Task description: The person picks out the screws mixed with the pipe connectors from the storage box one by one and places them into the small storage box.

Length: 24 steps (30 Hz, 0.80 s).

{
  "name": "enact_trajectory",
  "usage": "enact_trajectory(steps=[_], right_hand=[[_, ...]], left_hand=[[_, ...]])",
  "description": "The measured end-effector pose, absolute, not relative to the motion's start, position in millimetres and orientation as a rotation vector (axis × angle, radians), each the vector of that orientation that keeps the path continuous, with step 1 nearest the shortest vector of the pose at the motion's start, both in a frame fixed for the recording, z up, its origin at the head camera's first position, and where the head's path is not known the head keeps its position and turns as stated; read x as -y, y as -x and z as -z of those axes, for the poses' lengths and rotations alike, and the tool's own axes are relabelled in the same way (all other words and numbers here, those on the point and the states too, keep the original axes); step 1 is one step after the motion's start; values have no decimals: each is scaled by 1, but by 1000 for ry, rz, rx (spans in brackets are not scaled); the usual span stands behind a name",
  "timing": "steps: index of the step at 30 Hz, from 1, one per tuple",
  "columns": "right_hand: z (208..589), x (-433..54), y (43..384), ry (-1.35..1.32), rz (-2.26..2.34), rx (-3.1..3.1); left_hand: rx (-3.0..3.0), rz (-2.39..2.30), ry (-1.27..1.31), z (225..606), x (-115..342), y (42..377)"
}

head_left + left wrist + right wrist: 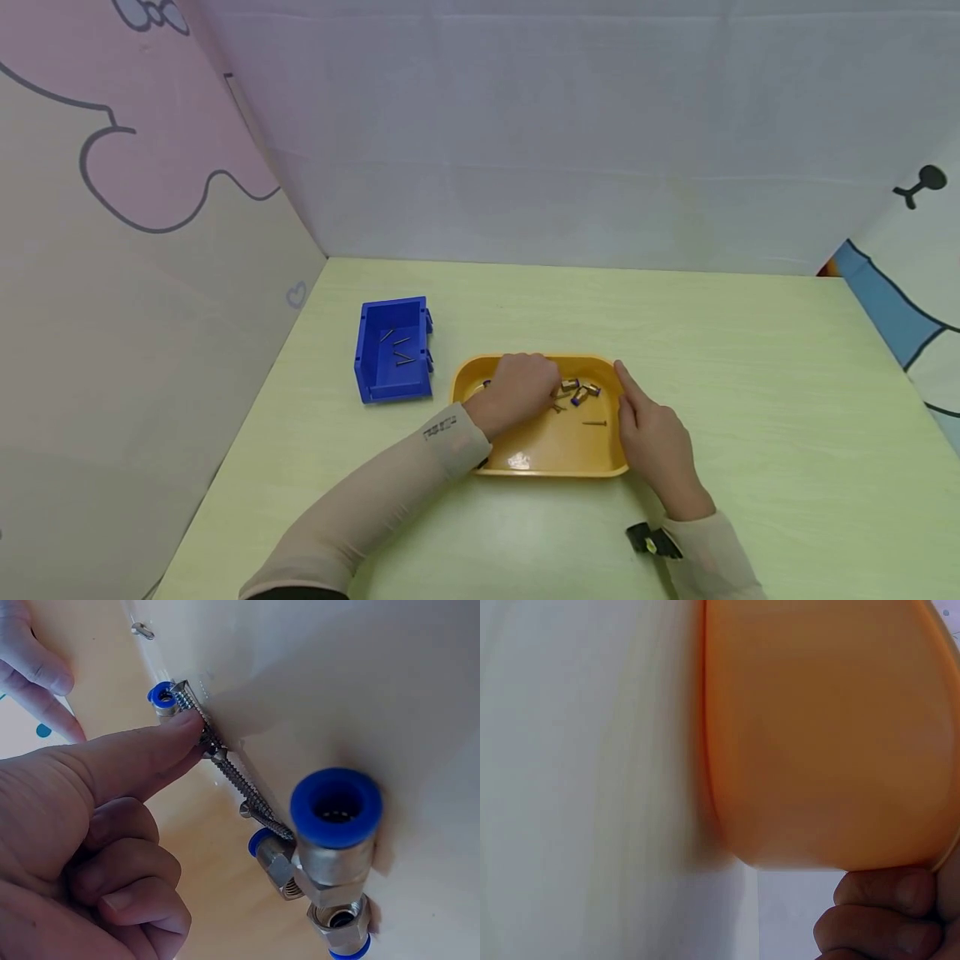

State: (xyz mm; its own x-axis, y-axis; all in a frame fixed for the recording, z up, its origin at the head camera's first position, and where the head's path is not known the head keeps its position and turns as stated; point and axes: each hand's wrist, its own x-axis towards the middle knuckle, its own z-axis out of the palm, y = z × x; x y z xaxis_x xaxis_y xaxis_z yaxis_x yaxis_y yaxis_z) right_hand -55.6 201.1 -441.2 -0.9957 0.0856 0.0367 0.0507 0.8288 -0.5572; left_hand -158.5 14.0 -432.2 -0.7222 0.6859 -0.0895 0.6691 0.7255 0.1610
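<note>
A yellow tray (551, 450) on the table has screws and brass-coloured pneumatic fittings (581, 396) with blue collars inside it. Over the tray, my left hand (521, 387) reaches down among the pieces. Its thumb and index finger pinch a screw (187, 699) in the left wrist view, while the other fingers are curled in. More screws (244, 784) lie close below the fingertips, beside several fittings (334, 817). At the tray's right end, my right hand (662, 442) grips the wall, index finger along the rim. Curled fingers (881, 926) press the outer wall in the right wrist view.
A blue bin (396, 390) with several screws (403, 358) in it stands left of the tray, farther back. One lone screw (595, 423) lies in the tray's right part. Printed cloth walls (525, 167) border the table (750, 375) at the back and sides.
</note>
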Motion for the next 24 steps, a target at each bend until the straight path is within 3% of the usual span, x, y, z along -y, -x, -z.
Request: enact_trajectory(steps=[24], right_hand=[[440,-202,55,112,-911,2970]], left_hand=[[-2773,-220,-1100,423,-12,153]])
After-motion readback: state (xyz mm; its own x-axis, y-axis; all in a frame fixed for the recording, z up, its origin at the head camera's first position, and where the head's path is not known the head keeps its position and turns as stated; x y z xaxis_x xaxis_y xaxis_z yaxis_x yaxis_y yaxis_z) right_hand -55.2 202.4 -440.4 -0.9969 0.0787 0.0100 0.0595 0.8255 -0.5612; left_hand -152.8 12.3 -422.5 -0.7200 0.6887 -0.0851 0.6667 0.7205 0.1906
